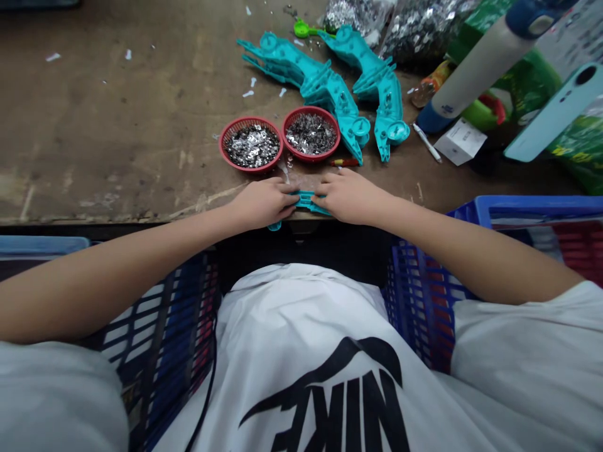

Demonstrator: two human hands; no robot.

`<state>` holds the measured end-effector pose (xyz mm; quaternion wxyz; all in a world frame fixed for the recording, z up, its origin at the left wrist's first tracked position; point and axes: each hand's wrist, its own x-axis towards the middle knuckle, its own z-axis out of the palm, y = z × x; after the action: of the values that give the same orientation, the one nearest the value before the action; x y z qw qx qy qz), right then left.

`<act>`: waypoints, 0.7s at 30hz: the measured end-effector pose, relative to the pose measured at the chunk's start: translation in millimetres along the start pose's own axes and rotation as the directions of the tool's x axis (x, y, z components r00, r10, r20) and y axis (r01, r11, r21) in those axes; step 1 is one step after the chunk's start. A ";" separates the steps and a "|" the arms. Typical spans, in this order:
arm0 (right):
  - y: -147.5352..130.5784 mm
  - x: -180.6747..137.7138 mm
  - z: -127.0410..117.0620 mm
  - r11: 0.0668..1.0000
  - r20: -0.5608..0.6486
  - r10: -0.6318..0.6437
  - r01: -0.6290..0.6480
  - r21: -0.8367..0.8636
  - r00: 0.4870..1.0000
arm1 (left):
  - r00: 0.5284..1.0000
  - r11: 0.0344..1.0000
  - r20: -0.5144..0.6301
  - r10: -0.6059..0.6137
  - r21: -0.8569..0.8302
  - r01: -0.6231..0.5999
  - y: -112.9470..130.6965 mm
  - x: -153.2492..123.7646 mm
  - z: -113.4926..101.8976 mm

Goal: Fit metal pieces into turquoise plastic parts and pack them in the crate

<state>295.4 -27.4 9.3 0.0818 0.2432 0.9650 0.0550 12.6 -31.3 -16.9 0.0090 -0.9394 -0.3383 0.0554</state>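
Note:
At the table's front edge, my left hand and my right hand are closed on the two ends of a teal plastic part. My fingers cover much of it; a small teal tip shows below my left hand. Just beyond my hands stand two red baskets, the left basket and the right basket, both filled with small shiny metal pieces. Behind and to the right lie two stacks of curved teal plastic parts, a left stack and a right stack.
A white bottle with blue ends, a light-blue phone, a small white box and a pen are at the right. Bags of metal pieces and a green scoop lie behind. Blue crates flank my lap.

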 end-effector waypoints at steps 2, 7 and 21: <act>-2.9 1.1 -0.6 1.000 0.002 0.008 -0.008 -0.012 1.000 | 1.000 1.000 0.007 0.004 0.018 -0.004 0.7 -0.7 -1.2; 4.9 -11.0 -29.8 1.000 -0.134 -0.014 0.014 0.000 0.991 | 0.997 0.999 -0.075 0.018 -0.036 -0.020 1.7 -0.2 -5.0; 39.5 -72.4 -90.4 0.990 -0.790 0.123 -0.019 0.139 0.601 | 0.648 0.697 -0.338 -0.682 -0.034 0.716 -147.6 -24.3 -109.3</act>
<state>359.7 -33.4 113.2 -0.3724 0.2357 0.8915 0.1045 -87.6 69.3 102.1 0.1337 -0.7296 -0.6645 -0.0906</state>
